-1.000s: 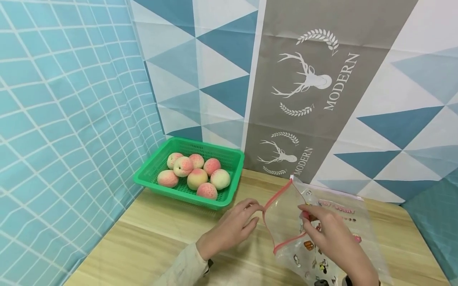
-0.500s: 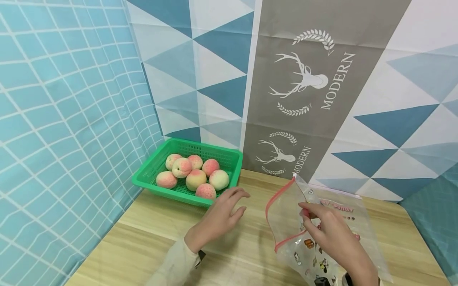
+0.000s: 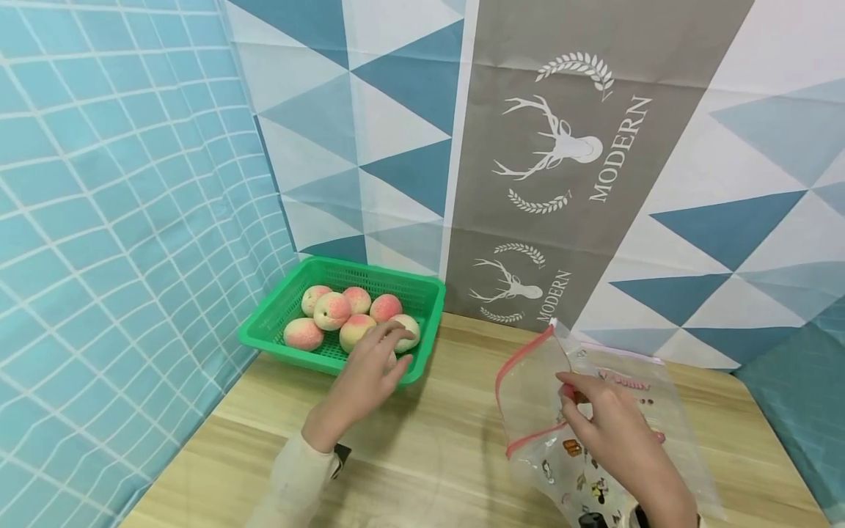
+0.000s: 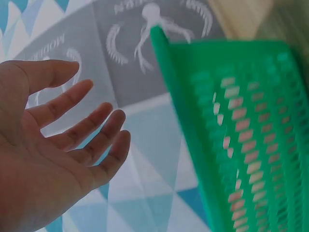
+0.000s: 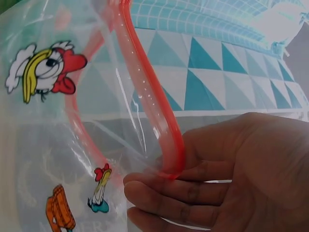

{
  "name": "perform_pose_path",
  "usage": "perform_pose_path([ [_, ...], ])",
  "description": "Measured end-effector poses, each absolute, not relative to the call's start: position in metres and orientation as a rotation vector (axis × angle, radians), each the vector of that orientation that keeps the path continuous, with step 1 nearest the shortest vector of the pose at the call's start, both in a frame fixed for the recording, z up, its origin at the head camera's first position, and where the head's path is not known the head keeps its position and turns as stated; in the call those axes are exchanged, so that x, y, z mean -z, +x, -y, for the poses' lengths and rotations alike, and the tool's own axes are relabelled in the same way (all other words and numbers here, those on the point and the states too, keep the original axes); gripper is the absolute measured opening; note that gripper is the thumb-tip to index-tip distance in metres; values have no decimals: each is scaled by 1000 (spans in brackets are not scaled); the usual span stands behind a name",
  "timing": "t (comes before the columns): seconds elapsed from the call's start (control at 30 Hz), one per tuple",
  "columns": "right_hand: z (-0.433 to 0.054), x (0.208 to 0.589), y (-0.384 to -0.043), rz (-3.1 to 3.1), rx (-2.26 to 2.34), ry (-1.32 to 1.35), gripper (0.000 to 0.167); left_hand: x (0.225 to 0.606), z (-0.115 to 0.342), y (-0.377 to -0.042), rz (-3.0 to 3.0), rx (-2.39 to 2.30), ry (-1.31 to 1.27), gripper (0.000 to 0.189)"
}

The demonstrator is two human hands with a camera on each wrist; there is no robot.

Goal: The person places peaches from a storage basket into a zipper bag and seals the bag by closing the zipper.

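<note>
My left hand (image 3: 366,370) hovers over the near right part of a green plastic basket (image 3: 310,359), fingers loosely spread and holding nothing. Overlapping the hand in the head view are pale peaches, which lie with several other pink-and-cream peaches (image 3: 332,311) in the basket. In the left wrist view, the left hand (image 4: 58,154) is seen palm-on beside the basket's slatted wall (image 4: 241,125). On the right, my right hand (image 3: 614,433) pinches the red-edged mouth of a clear zip bag (image 3: 528,389) with cartoon prints; the mouth gapes toward the left. The red zip strip (image 5: 149,82) runs down to those fingers.
Another clear bag (image 3: 683,440) with a pink zip edge lies flat on the wooden table (image 3: 436,440), partly behind the right hand. Patterned cloth walls (image 3: 409,147) stand at the back, with blue tiled cloth (image 3: 132,220) on the left.
My left hand has left the bag's edge and moved left to over the basket. The right hand keeps its pinch on the bag, whose mouth has shifted slightly right.
</note>
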State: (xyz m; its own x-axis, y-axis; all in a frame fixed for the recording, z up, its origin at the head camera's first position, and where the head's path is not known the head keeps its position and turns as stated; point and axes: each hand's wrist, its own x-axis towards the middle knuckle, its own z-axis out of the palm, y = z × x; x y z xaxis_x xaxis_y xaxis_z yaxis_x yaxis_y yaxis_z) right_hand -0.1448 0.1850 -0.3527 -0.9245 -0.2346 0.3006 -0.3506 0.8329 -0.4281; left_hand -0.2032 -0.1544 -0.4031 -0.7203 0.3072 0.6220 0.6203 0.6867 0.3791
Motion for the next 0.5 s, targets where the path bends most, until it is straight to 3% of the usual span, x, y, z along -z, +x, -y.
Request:
perform_pose_path([
  [0.27, -183, 351, -149, 2746, -676, 433, 28, 403, 183, -215, 2401, 794, -605, 20],
  [0.5, -187, 352, -148, 2820, -661, 358, 29, 440, 197, -224, 2513, 893, -535, 25],
])
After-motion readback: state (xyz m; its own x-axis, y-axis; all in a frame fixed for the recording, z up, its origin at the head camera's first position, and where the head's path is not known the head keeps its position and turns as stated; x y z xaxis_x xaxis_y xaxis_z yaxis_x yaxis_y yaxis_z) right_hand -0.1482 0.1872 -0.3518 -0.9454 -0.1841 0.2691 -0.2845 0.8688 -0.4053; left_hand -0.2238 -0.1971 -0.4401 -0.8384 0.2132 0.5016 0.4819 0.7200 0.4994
